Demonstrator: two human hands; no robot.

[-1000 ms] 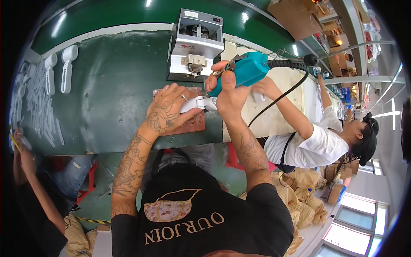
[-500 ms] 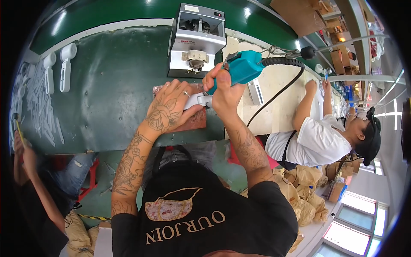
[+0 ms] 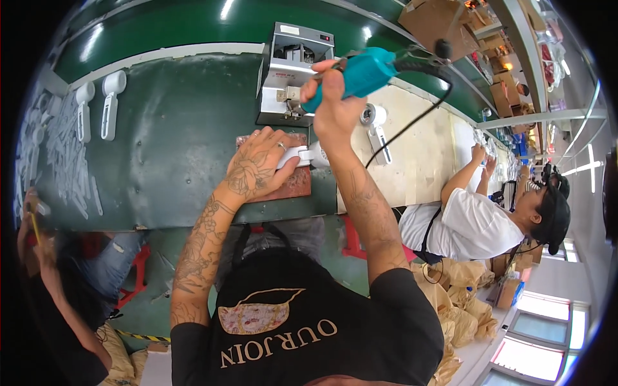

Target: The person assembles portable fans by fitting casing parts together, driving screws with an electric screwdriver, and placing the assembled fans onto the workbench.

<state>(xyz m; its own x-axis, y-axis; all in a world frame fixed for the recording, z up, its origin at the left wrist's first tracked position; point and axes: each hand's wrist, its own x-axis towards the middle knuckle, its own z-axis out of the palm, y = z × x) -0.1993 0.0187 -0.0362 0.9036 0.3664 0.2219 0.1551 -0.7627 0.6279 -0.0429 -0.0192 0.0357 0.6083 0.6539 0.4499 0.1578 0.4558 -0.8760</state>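
Note:
My left hand (image 3: 252,168) presses a white plastic part (image 3: 295,154) down on a reddish-brown pad (image 3: 283,188). Its handle is mostly under my palm, and a round head (image 3: 318,155) sticks out to the right. My right hand (image 3: 336,116) is wrapped round a teal electric screwdriver (image 3: 368,72), raised above the part and tilted down to the left. The screwdriver's tip is near the front of a grey box-shaped screw feeder (image 3: 273,77); I cannot tell whether it touches.
Two white round-headed parts (image 3: 110,109) lie at the left beside a pile of clear strips (image 3: 69,154). Another such part (image 3: 380,138) lies on the pale board at the right. A black cable (image 3: 428,130) hangs from the screwdriver. Co-workers sit on both sides; one wears a white shirt (image 3: 479,209).
My right hand has lifted the screwdriver up from the white part toward the screw feeder. My left hand stays on the part. The round head and another part on the pale board have come into view.

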